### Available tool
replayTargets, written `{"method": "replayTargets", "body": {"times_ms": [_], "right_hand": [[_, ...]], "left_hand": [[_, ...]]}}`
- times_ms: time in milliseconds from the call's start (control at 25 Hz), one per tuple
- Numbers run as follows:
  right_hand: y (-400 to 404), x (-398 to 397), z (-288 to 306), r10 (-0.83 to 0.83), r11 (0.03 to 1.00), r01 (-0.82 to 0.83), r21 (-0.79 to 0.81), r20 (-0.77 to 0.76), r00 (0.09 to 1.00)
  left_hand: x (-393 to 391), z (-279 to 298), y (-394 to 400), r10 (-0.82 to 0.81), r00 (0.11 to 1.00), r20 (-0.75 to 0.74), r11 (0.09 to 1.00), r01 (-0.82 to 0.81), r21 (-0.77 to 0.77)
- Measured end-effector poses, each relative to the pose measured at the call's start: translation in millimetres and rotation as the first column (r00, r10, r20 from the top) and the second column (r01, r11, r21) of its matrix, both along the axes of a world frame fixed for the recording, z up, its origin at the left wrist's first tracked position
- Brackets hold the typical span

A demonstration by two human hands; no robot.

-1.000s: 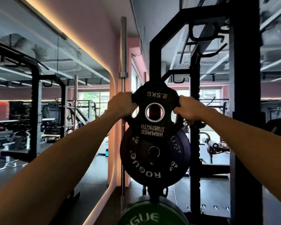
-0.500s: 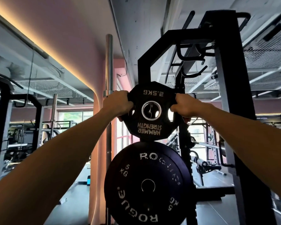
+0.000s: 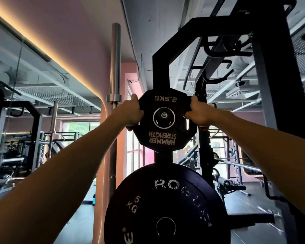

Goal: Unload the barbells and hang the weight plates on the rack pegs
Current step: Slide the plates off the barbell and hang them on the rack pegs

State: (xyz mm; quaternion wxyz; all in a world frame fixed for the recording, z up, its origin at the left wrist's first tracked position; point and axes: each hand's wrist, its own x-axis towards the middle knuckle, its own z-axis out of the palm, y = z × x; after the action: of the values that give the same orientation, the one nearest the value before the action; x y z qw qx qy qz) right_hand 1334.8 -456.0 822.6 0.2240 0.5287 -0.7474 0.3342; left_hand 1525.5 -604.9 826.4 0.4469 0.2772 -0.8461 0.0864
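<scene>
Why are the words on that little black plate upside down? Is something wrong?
Nothing is broken. The small 2.5 kg plate is simply turned upside down as the left hand and right hand hold its edges, with the peg end showing through its hole.

Dim indoors, lit mostly from behind: daylight through the window [image 3: 80, 126] and the bright gap beside the plate [image 3: 164, 118] blows out to white. A warm LED strip [image 3: 42, 50] glows orange along the ceiling edge and tints the pink wall. The rack [image 3: 275, 85] and plate sit backlit — near silhouettes, lettering still legible. Wide-angle bending curves straight lines at the edges; forearms there look stretched and soft.
</scene>
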Motion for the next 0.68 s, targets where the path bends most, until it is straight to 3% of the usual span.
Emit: {"method": "replayTargets", "body": {"times_ms": [160,280,360,520,680], "right_hand": [[-30,-25,-5,-0.028,0.998,0.028,0.05,0.008,1.0],[-57,-42,-9,-0.083,0.996,0.083,0.031,0.007,0.997],[-76,-53,-11,-0.111,0.994,0.111,0.013,-0.009,0.994],[-106,-80,-14,-0.137,0.99,0.139,0.003,-0.116,0.984],[-103,-77,-16,-0.186,0.982,0.184,-0.037,-0.084,0.979]], "left_hand": [[-24,-10,-41,-0.03,0.998,0.059,0.998,0.033,-0.056],[-39,-14,-68,0.139,0.983,0.116,0.966,-0.109,-0.234],[-56,-17,-88,0.17,0.976,0.137,0.95,-0.125,-0.287],[-82,-22,-122,0.075,0.995,0.06,0.963,-0.057,-0.262],[-83,-21,-128,0.163,0.982,0.098,0.947,-0.127,-0.296]]}}
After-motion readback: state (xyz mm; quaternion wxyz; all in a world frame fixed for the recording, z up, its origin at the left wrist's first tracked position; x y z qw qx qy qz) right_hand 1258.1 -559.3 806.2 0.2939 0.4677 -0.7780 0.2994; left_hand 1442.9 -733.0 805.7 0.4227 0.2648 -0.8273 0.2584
